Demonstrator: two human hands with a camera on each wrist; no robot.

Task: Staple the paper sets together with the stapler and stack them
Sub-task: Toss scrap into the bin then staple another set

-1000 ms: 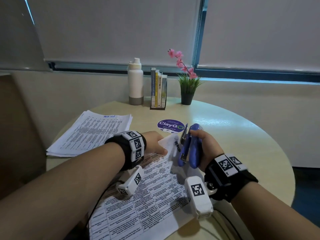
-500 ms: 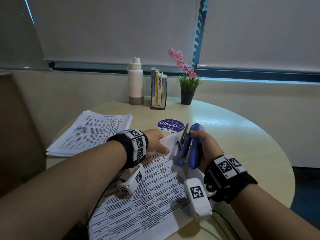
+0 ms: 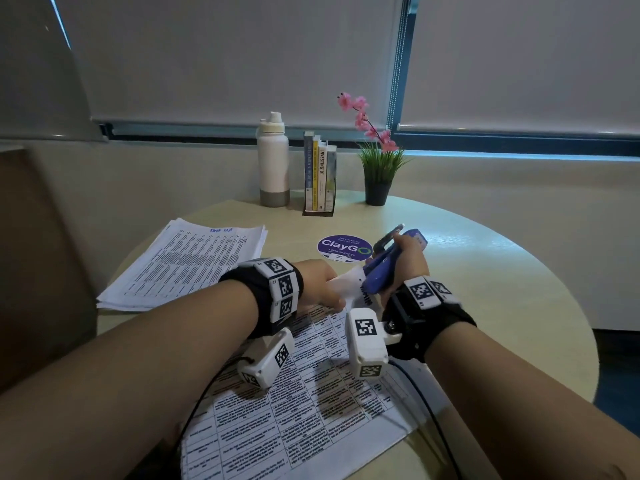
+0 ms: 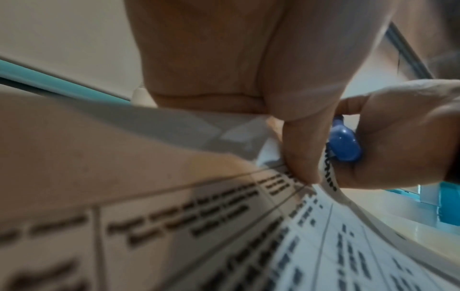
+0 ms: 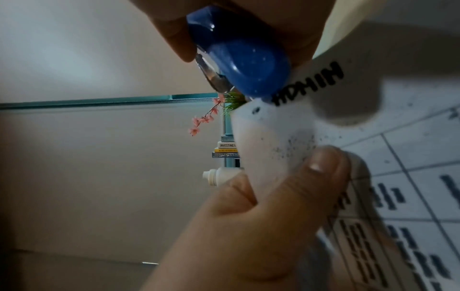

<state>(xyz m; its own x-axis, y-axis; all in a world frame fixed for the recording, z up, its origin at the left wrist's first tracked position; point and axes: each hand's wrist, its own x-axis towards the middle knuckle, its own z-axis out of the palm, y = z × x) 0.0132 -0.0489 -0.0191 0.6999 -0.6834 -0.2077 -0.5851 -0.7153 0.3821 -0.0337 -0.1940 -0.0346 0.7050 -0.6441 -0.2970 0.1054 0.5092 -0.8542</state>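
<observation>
Stapler (image 3: pixel 382 268), blue with a metal underside, sits in the right hand (image 3: pixel 405 265), whose grip is wrapped around its body, fingers curled over the top; its nose points down and toward the person, closing over the lifted far corner of the paper set (image 3: pixel 311 393). From the right wrist view the stapler's rounded blue tip (image 5: pixel 246 59) touches the white corner just beside the handwritten word "ADMIN". The left hand (image 3: pixel 320 282) has a narrow grip on that same corner, thumb (image 5: pixel 311 177) on top and fingers beneath, pinching the sheets and raising them off the table (image 3: pixel 485 306). The rest of the paper set lies flat on the round table in front of the person, printed with a grid of text. A second stack of papers (image 3: pixel 187 265) lies to the left, well apart. At the table's far edge stand a white bottle (image 3: pixel 273 161), a row of books (image 3: pixel 320 178) and a potted plant with pink flowers (image 3: pixel 377 168); a round purple sticker (image 3: pixel 341 249) lies near the stapler.
</observation>
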